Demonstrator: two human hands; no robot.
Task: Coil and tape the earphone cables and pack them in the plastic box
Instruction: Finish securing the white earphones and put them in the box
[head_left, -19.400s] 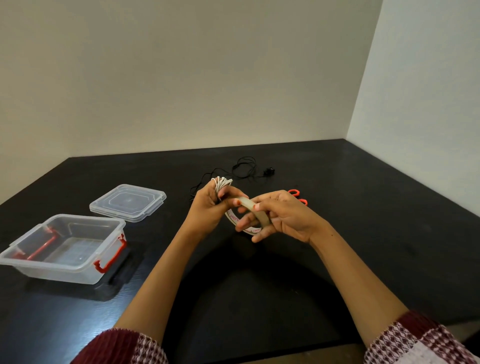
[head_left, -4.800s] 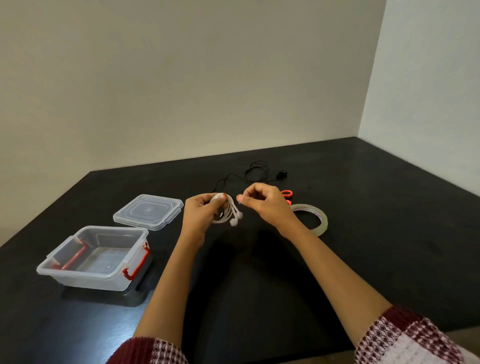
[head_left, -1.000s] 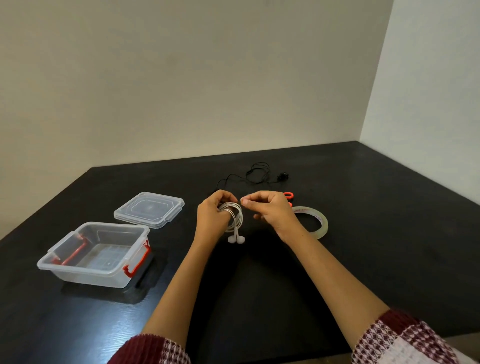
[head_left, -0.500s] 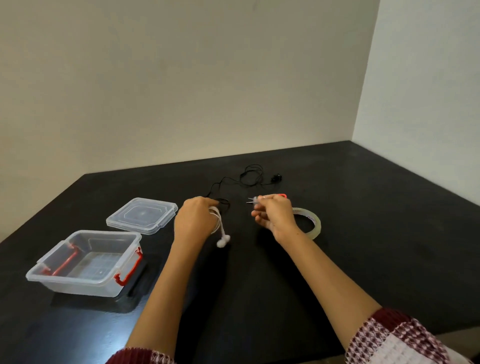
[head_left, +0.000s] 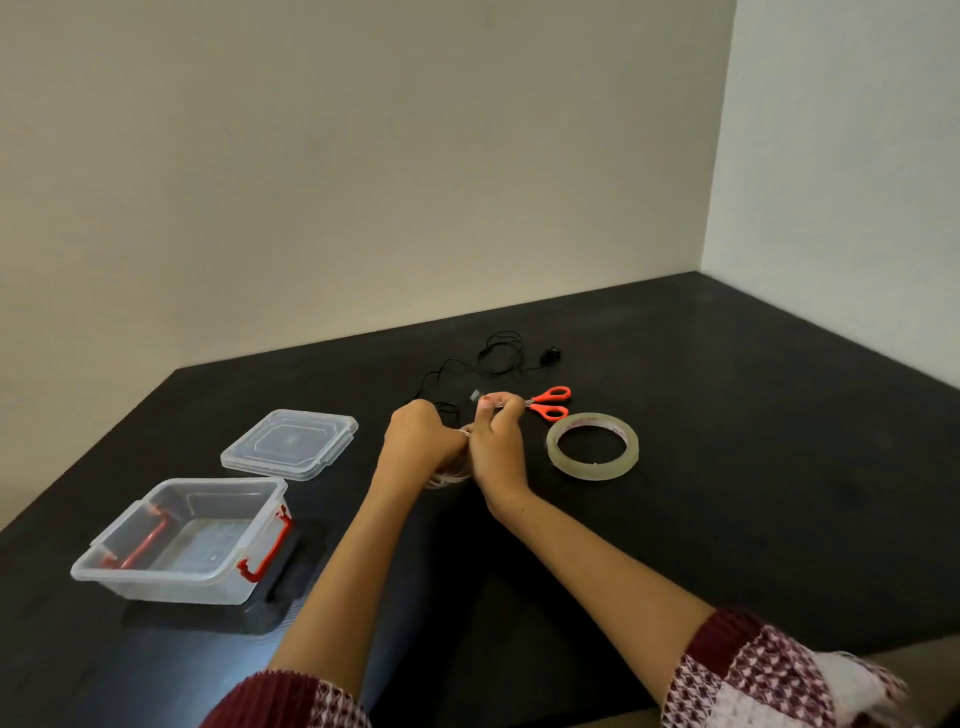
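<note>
Coil (head_left: 448, 478) of white cable, gripped over the tabletop's middle by the curled left hand (head_left: 422, 441) while the right hand (head_left: 500, 449) pinches what seems a tape scrap (head_left: 475, 396), is likely light, limp and springy, so grip across every loop.

You have two hands in view, your left hand (head_left: 423, 441) and right hand (head_left: 498, 447). You can count two earphone sets: one white earphone coil (head_left: 449, 478) and one black earphone cable (head_left: 550, 356). There is one each of clear plastic box (head_left: 156, 579), lid (head_left: 291, 444), orange-handled scissors (head_left: 553, 402), tape roll (head_left: 592, 470) and short piece of tape (head_left: 475, 396).
</note>
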